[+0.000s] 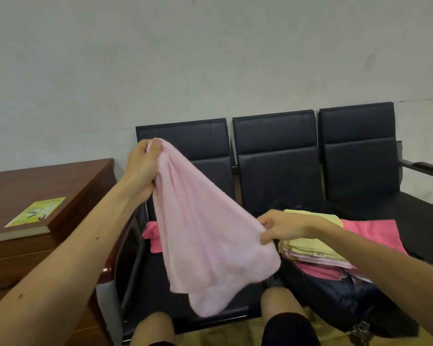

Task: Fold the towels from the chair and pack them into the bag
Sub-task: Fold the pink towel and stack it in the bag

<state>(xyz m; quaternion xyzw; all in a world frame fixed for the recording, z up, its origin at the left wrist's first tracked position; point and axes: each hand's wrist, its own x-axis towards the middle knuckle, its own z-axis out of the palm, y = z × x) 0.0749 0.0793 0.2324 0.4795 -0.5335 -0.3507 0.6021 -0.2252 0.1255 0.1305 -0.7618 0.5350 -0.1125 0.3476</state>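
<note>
Left hand (140,168) above right (283,228), on towel (205,233)

Left hand (141,168) and right hand (281,227) each pinched a corner of the pale pink towel (205,245), held above the black chair (278,156); folded towels (310,248) lay on the open bag (335,295).

Dim, flat indoor light; edges bowed, towel (205,233) perhaps motion-blurred.

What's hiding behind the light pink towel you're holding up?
A bit of crumpled bright pink cloth peeks out on the black padded chair seat behind the light pink terry towel. The towel covers the rest of it.
</note>
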